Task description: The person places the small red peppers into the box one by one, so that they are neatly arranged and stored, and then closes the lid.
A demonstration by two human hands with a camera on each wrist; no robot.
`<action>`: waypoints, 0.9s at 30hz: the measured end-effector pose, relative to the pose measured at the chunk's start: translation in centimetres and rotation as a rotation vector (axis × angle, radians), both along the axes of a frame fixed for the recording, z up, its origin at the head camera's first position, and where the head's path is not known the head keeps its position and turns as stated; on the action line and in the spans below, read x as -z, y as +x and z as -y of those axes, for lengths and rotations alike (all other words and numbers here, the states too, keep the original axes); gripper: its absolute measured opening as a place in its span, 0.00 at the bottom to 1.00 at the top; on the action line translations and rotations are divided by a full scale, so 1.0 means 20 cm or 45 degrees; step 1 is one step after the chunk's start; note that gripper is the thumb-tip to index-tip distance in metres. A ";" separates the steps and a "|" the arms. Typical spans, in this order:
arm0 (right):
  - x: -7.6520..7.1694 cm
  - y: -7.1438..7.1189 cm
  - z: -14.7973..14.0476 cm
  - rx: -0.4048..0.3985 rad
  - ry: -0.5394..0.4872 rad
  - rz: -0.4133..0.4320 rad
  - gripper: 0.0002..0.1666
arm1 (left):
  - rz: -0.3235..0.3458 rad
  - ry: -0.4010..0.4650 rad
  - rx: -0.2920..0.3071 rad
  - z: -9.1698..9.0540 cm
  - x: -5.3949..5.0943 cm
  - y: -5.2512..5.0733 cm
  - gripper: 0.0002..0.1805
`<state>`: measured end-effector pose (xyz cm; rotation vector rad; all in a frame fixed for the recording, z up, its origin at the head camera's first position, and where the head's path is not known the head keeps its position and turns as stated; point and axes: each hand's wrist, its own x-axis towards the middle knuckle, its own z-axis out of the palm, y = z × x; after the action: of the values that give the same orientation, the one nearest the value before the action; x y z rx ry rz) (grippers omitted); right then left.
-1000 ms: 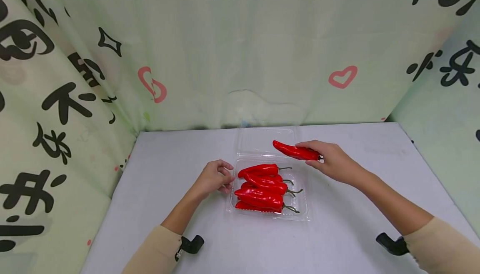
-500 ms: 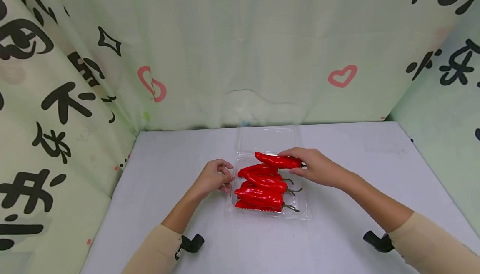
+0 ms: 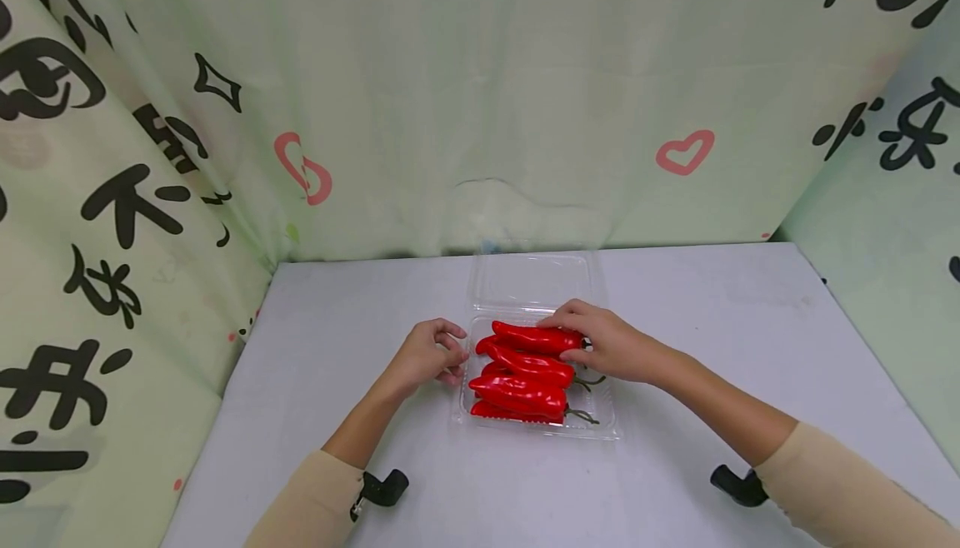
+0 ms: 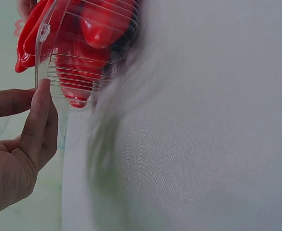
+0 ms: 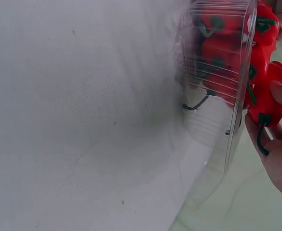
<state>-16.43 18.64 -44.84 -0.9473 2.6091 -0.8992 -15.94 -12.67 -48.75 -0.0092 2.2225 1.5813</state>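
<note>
A clear plastic clamshell box holds several glossy red chili peppers with green stems. My right hand grips one more red chili pepper by its stem end, over the back of the pile. In the right wrist view, thumb and fingers hold this pepper just above the box rim, its dark stem hanging toward the palm. At the box's left edge is my left hand. The left wrist view shows its thumb and a finger pinching the rim.
The box's clear lid lies folded back toward the rear of the white table. Pale green curtains with black writing and hearts hang behind and at both sides. Black mounts sit at both wrists.
My right hand has carried its chili pepper left and down, from beyond the box's back right onto the pile's back row. The left hand stays at the box's edge.
</note>
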 end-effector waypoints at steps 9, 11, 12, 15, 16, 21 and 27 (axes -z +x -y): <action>0.03 -0.01 0.03 -0.018 -0.016 0.048 0.29 | 0.003 0.015 0.002 0.00 0.00 0.00 0.18; 0.03 -0.01 0.03 -0.022 -0.015 0.054 0.29 | 0.001 0.020 0.002 0.00 0.00 0.00 0.18; 0.03 -0.01 0.03 -0.023 -0.015 0.056 0.29 | 0.000 0.021 0.003 0.00 0.00 0.00 0.18; 0.02 -0.01 0.04 -0.031 -0.012 0.044 0.28 | -0.001 0.023 0.003 0.00 0.00 0.00 0.18; 0.02 -0.01 0.05 -0.035 -0.009 0.039 0.28 | -0.002 0.024 0.003 0.00 0.00 0.00 0.18; 0.02 -0.01 0.06 -0.042 0.030 0.028 0.27 | -0.004 0.028 0.002 0.00 0.01 0.00 0.18; 0.03 -0.01 0.07 -0.050 0.045 0.006 0.26 | -0.006 0.030 -0.001 0.00 0.01 0.00 0.17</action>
<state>-16.65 17.23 -45.37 -0.9823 2.5845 -0.8425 -16.03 -12.66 -49.00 0.0003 2.2077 1.6095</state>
